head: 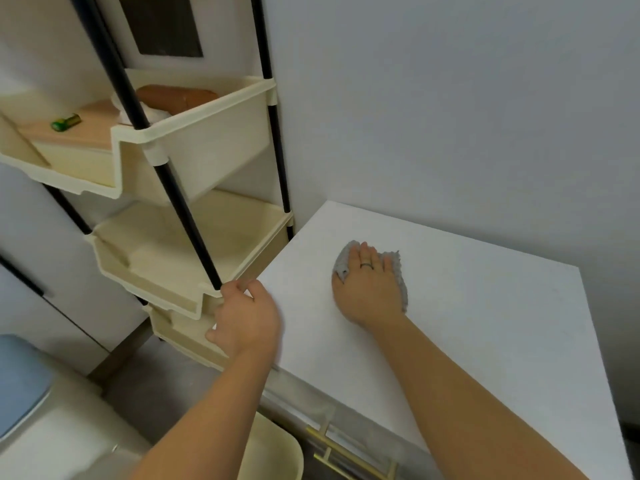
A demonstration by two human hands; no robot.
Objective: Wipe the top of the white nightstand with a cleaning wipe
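The white nightstand top (485, 323) fills the right half of the view, set into a corner of grey walls. My right hand (367, 285) lies flat on a grey cleaning wipe (398, 271) in the top's back-left part, fingers straight and pressing it down; the wipe shows around the fingertips and along the hand's right side. My left hand (246, 317) sits at the nightstand's left edge with fingers curled over that edge, next to the shelf rack.
A cream tiered shelf rack (207, 140) with black poles (187, 216) stands tight against the nightstand's left side, holding a green object (65, 122) and a brown item. Gold drawer handles (349, 455) show below the front edge. A cream bin (273, 452) stands on the floor.
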